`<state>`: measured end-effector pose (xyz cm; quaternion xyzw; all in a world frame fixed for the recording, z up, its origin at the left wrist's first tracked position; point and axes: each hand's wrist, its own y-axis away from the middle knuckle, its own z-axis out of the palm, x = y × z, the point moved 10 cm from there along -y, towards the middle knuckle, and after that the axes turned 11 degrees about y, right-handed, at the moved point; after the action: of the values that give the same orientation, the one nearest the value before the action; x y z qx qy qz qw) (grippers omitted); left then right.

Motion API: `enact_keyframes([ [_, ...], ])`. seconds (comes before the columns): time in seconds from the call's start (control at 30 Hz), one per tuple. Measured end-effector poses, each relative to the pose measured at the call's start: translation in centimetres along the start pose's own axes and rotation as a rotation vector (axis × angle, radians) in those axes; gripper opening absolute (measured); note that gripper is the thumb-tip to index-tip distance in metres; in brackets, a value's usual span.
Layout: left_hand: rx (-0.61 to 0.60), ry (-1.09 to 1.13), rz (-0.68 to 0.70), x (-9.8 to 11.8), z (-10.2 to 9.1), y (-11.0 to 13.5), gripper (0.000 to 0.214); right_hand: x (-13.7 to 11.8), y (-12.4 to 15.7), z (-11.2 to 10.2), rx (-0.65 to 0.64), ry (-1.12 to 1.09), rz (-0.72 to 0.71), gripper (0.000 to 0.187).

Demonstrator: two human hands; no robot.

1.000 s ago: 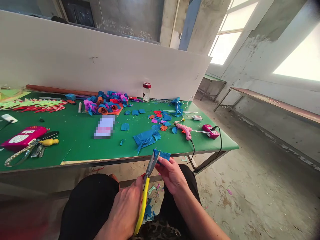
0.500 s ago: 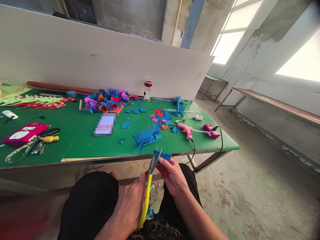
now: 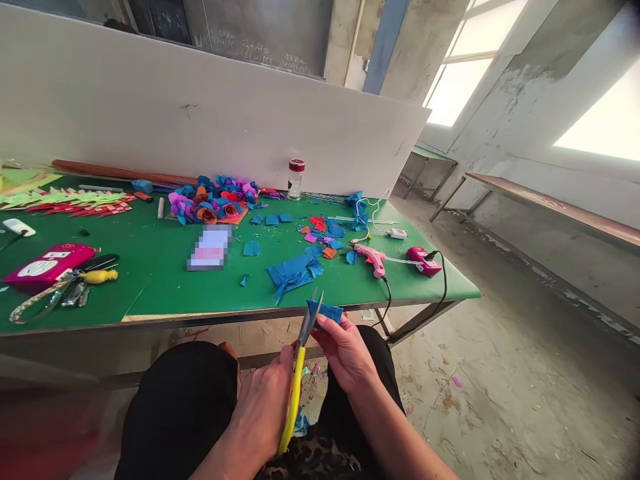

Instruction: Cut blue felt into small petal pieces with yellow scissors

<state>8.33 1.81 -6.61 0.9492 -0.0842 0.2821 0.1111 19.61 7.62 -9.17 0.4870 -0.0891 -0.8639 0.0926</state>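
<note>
My left hand (image 3: 260, 403) is closed round yellow-handled scissors (image 3: 299, 363) above my lap, blades slightly apart and pointing up. Their tips meet a small blue fabric piece (image 3: 327, 312) pinched in my right hand (image 3: 345, 353). Both hands hover just below the front edge of the green table (image 3: 165, 287). A larger blue fabric scrap (image 3: 293, 273) lies on the table just beyond the hands.
On the table: a pile of fabric flowers (image 3: 213, 200), small coloured scraps (image 3: 320, 233), a pink glue gun (image 3: 370, 257) with cord, a pink power strip (image 3: 424, 260), a glass jar (image 3: 295, 179), a pink box (image 3: 45, 263) and keys at left. A white board stands behind. Concrete floor at right.
The scissor blades have opened a little against the blue piece. Both hands stay in nearly the same place; the view shifted slightly.
</note>
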Motion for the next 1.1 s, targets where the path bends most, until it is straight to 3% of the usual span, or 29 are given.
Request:
enact_keyframes([
  [0.13, -0.051, 0.009, -0.031, 0.17, 0.08, 0.17, 0.028, -0.08, 0.05, 0.03, -0.008, -0.006, 0.003, 0.026],
  [1.1, -0.05, -0.031, 0.04, -0.18, 0.68, 0.53, 0.021, -0.85, -0.25, -0.46, -0.126, 0.152, 0.047, 0.03],
])
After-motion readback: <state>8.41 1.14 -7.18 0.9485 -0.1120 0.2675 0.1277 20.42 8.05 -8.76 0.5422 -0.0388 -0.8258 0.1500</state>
